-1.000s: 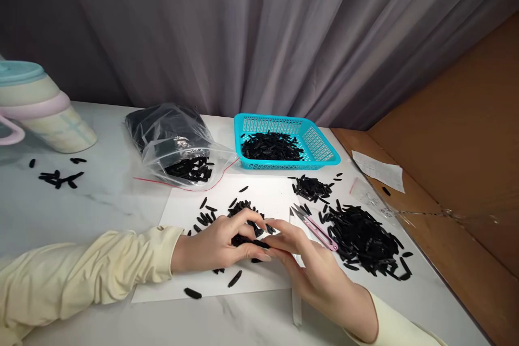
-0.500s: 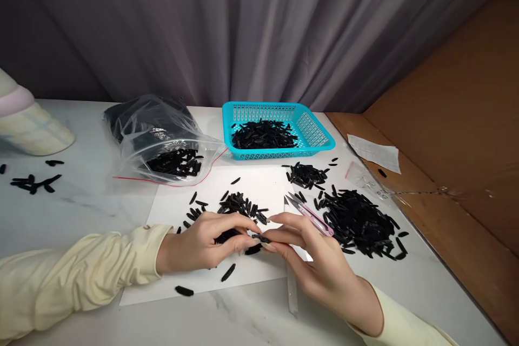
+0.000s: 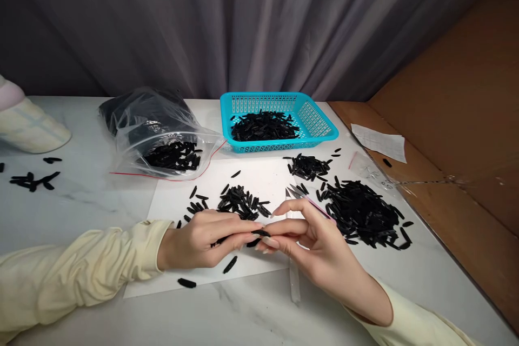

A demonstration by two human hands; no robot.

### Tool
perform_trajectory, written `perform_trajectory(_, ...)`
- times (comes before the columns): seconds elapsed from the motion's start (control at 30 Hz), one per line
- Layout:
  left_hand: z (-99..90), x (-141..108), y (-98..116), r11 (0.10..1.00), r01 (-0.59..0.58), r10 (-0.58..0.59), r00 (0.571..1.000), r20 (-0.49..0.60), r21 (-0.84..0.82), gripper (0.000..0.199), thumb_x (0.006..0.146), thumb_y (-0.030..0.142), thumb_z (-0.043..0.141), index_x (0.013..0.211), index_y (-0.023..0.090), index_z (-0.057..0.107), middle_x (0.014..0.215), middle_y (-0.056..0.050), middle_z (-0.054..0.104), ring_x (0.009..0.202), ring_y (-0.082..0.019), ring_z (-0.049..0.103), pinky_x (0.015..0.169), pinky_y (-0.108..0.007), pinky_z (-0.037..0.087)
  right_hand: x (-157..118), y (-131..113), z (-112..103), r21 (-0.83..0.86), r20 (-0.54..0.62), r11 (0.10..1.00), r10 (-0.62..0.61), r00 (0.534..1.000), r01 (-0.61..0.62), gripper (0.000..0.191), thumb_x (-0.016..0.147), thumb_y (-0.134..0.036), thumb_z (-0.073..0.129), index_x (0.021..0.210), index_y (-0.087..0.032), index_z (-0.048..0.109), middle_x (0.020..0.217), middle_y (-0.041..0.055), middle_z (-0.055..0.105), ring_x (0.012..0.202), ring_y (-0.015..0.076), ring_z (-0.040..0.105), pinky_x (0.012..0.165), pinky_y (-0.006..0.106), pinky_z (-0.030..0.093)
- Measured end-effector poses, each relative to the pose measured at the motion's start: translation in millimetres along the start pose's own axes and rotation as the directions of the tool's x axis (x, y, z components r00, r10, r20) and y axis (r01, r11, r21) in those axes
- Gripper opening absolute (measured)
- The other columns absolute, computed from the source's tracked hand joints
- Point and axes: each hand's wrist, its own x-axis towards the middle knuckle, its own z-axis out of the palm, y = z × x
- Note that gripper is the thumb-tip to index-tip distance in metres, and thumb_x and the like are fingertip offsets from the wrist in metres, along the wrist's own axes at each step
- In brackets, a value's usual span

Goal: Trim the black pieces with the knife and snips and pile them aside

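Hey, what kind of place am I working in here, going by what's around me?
Probably a small hand-sorting or craft workspace: a marbled tabletop holds loose piles of black pieces, a blue basket and small scissors, with a grey curtain behind.

It looked like a small craft workspace, though whether in a home or a workshop could not be told: a marbled table (image 3: 121, 281) held snips (image 3: 320, 206), a basket (image 3: 279, 143) and a bag (image 3: 154, 124) of black pieces, with a curtain (image 3: 194, 27) behind and cardboard (image 3: 458, 86) beside.
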Motion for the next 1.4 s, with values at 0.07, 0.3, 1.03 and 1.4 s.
perform_trajectory(0.07, 0.3, -0.7, 0.1, 1.000, 0.005, -0.005, 1.000, 0.001, 0.013, 0.023, 0.090, 0.013, 0.047, 0.109, 0.012, 0.060, 0.060, -0.002, 0.064, 0.045, -0.009, 0.054, 0.044, -0.017, 0.041, 1.9, -0.8, 0.6, 0.124, 0.001, 0.990, 0.062, 0.998, -0.062, 0.025, 0.083, -0.028, 0.063, 0.094, -0.023, 0.041, 0.083, 0.0027, 0.069, 0.078, 0.0169, 0.069, 0.078, 0.033, 0.057)
perform_trajectory(0.3, -0.3, 0.1, 1.1, 0.999, 0.013, -0.014, 1.000, 0.009, 0.051, 0.022, 0.090, 0.015, 0.047, 0.108, 0.012, 0.060, 0.063, -0.004, 0.066, 0.046, -0.009, 0.056, 0.046, -0.017, 0.044, 4.5, -2.8, -0.3, 0.287, 0.025, 0.950, 0.125, 0.992, -0.127, 0.036, 0.077, -0.026, 0.071, 0.095, -0.022, 0.040, 0.079, 0.0010, 0.069, 0.075, 0.0154, 0.069, 0.077, 0.032, 0.056)
perform_trajectory(1.03, -1.0, -0.3, 0.1, 0.996, -0.053, 0.051, 0.998, 0.029, 0.076, 0.023, 0.091, 0.015, 0.045, 0.110, 0.015, 0.058, 0.064, -0.003, 0.067, 0.047, -0.009, 0.057, 0.045, -0.017, 0.043, 5.9, 2.7, 0.3, 0.271, 0.032, 0.954, 0.121, 0.992, -0.125, 0.030, 0.078, -0.029, 0.069, 0.092, -0.019, 0.045, 0.069, 0.0038, 0.072, 0.063, 0.0165, 0.069, 0.062, 0.028, 0.055)
perform_trajectory(1.4, -2.0, -0.2, -0.6, 0.996, -0.063, 0.059, 0.996, 0.060, 0.068, 0.024, 0.093, 0.014, 0.039, 0.108, 0.010, 0.058, 0.054, -0.002, 0.059, 0.044, -0.009, 0.051, 0.043, -0.019, 0.038, 6.6, -0.6, -2.7, 0.352, 0.099, 0.921, 0.142, 0.985, -0.169, 0.025, 0.081, -0.027, 0.066, 0.093, -0.018, 0.046, 0.074, 0.0058, 0.072, 0.064, 0.0152, 0.069, 0.062, 0.026, 0.054)
